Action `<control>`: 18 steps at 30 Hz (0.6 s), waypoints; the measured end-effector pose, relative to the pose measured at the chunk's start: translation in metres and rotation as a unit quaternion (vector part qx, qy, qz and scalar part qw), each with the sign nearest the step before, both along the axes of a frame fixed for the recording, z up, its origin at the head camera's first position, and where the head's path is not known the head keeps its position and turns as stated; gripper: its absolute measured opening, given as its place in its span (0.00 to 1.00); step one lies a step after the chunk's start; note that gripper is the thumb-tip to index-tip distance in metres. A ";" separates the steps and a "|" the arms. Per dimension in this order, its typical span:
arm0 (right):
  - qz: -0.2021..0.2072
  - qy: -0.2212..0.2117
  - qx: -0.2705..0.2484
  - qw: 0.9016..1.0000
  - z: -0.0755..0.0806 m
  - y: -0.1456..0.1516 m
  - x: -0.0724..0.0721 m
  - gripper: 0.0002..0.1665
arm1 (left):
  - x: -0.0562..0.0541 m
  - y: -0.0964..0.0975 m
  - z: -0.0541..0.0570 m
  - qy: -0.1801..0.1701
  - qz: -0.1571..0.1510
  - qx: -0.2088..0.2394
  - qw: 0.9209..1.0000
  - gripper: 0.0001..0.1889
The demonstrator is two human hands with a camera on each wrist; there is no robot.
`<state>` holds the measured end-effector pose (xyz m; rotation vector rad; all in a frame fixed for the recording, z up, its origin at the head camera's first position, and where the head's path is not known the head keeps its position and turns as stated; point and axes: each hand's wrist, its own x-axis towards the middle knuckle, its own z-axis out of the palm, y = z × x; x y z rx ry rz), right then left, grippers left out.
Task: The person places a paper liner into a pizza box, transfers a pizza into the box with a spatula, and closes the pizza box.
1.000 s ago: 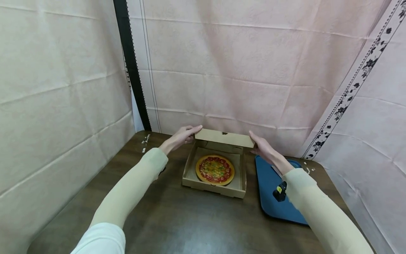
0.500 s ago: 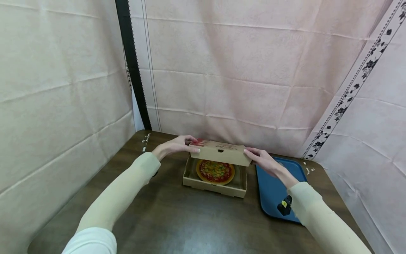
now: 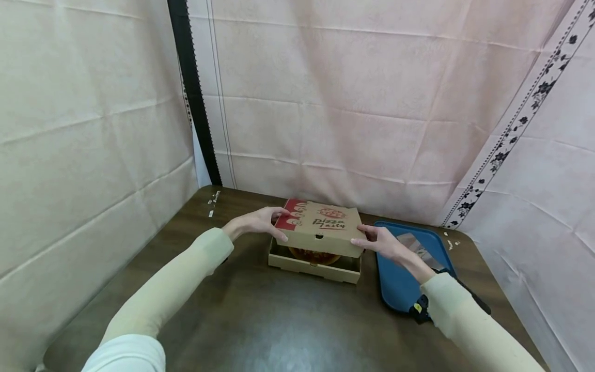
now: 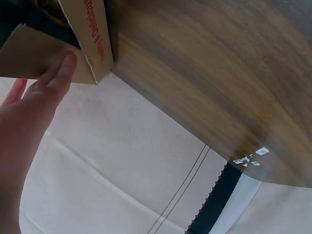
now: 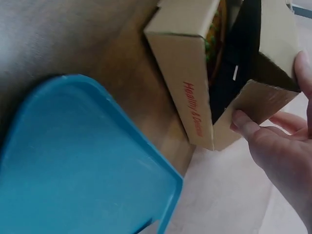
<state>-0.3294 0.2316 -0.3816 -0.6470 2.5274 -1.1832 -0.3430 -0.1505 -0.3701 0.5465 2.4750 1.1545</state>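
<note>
A cardboard pizza box (image 3: 302, 266) with red and dark print sits on the table, its lid (image 3: 325, 219) tilted low over the base. Through the front gap shows part of a pizza (image 3: 318, 256), which the right wrist view also catches inside the box. My left hand (image 3: 257, 221) holds the lid's left side, thumb at the front corner and fingers along the edge. On the other side, my right hand (image 3: 386, 242) grips the lid's right front corner; in the right wrist view its fingertips (image 5: 243, 122) press the side flap.
A blue tray (image 3: 395, 289) lies right of the box under my right forearm. On it rests a flat metal blade (image 3: 416, 247) with a black handle, partly hidden by the arm. White scraps (image 3: 211, 213) stick to the brown table (image 3: 260, 320). Cloth hangs behind.
Both hands have brought the lid forward and down over the base, so its printed top now faces up and most of the pizza is covered. The base has stayed in place.
</note>
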 end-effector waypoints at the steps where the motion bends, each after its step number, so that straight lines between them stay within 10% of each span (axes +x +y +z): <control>1: 0.004 0.004 0.002 1.000 -0.002 -0.001 0.001 0.47 | 0.001 0.001 -0.002 0.007 0.000 -0.011 1.000 0.46; 18: 0.019 0.082 0.049 0.995 -0.030 -0.007 0.011 0.49 | 0.011 0.011 -0.016 0.032 0.009 -0.143 0.989 0.49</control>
